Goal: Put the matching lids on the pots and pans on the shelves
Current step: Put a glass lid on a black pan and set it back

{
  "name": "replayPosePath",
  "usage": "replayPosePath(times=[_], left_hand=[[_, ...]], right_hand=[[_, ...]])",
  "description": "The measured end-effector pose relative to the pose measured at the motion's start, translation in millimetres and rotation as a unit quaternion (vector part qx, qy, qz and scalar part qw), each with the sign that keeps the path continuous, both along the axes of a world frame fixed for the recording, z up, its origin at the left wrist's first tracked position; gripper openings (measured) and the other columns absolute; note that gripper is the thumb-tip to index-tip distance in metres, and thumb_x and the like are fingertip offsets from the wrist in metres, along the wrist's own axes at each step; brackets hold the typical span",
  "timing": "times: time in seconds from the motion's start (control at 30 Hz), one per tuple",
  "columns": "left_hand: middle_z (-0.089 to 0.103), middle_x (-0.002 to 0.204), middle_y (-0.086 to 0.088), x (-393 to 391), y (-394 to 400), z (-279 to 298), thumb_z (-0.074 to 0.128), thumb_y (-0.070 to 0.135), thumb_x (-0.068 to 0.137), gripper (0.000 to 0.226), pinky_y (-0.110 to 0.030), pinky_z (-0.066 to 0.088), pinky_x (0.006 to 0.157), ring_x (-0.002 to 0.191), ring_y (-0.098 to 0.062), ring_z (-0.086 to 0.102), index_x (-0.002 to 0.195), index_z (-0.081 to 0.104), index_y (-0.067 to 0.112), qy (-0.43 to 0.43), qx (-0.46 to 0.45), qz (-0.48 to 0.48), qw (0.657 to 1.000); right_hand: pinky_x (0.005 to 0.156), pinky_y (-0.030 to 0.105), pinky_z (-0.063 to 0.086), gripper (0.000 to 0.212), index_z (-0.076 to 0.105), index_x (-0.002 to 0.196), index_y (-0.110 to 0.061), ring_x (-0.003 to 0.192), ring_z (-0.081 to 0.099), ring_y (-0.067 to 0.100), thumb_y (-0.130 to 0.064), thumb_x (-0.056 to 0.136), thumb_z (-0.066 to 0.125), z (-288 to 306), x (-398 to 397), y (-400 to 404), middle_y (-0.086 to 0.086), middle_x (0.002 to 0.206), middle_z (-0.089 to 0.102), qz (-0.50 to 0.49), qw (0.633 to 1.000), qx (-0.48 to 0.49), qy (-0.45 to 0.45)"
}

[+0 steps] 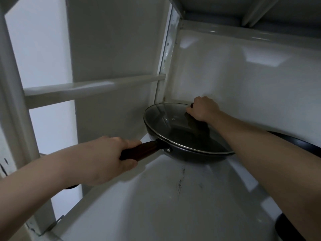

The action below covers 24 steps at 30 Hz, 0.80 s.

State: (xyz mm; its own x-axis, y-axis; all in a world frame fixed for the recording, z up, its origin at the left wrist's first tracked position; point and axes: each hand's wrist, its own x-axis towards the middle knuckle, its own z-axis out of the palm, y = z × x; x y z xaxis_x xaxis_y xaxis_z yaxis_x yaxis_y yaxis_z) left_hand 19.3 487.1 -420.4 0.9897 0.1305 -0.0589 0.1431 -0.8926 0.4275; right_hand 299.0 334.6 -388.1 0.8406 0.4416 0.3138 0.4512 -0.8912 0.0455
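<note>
A dark frying pan [184, 154] sits in the back left corner of a white metal shelf [156, 197]. Its brown wooden handle [147, 148] points toward me, and my left hand [107, 159] is wrapped around it. A round glass lid [166, 122] with a metal rim lies on the pan, its far edge seeming slightly raised. My right hand [202, 108] grips the lid's dark knob, which is mostly hidden under my fingers.
A second dark pan's rim [302, 143] shows behind my right forearm. Another dark object [284, 228] sits at the shelf's front right. White shelf posts [165, 54] and a crossbar [90, 87] stand left. The shelf above [260, 13] is close overhead.
</note>
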Motion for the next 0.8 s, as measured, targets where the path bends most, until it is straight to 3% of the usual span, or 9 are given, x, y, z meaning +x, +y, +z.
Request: replayPosePath(times=[0.1,0.27,0.4,0.57,0.8], left_hand=[[0.048,0.067,0.017,1.1,0.6,-0.8,0.047,0.043,0.092,0.043,-0.005,0.033,0.040,0.044,0.013,0.050,0.133,0.037,0.050,0.002,0.001,-0.007,1.000],[0.049,0.066,0.014,1.6,2.5,-2.4,0.047,0.043,0.091,0.040,-0.009,0.033,0.046,0.047,-0.001,0.050,0.131,0.040,0.049,0.000,0.000,-0.012,1.000],[0.046,0.066,0.018,1.8,1.4,-1.7,0.047,0.041,0.092,0.044,-0.005,0.034,0.041,0.044,0.014,0.050,0.134,0.037,0.050,-0.004,0.001,-0.012,1.000],[0.046,0.068,0.019,0.5,-1.2,-1.9,0.048,0.040,0.093,0.050,-0.002,0.034,0.037,0.042,0.021,0.047,0.139,0.032,0.048,-0.002,-0.002,0.002,1.000],[0.043,0.063,0.016,-4.3,-8.2,4.6,0.048,0.037,0.093,0.049,-0.003,0.032,0.033,0.040,0.002,0.046,0.140,0.033,0.045,0.007,0.004,0.019,1.000]], right_hand=[[0.068,0.032,0.038,0.038,0.056,0.106,-0.002,0.081,0.050,0.027,-0.036,0.093,0.045,0.2,2.5,0.6,0.016,0.102,0.059,-0.009,1.000,-0.010,0.004],[0.069,0.031,0.036,0.039,0.055,0.111,-0.004,0.084,0.050,0.027,-0.036,0.093,0.043,-0.5,2.4,1.2,0.017,0.111,0.059,-0.016,1.000,-0.021,0.009],[0.072,0.031,0.036,0.040,0.054,0.116,-0.005,0.101,0.056,0.032,-0.035,0.094,0.040,-3.6,0.1,1.0,0.017,0.115,0.058,-0.021,1.000,-0.017,0.006],[0.073,0.032,0.037,0.040,0.051,0.118,-0.004,0.101,0.056,0.032,-0.036,0.095,0.040,-2.7,-4.3,1.4,0.017,0.116,0.058,-0.023,1.000,-0.014,0.012],[0.075,0.034,0.039,0.046,0.045,0.125,-0.003,0.106,0.055,0.033,-0.037,0.094,0.044,-2.1,-26.4,-10.9,0.017,0.121,0.055,-0.022,1.000,-0.008,0.015]])
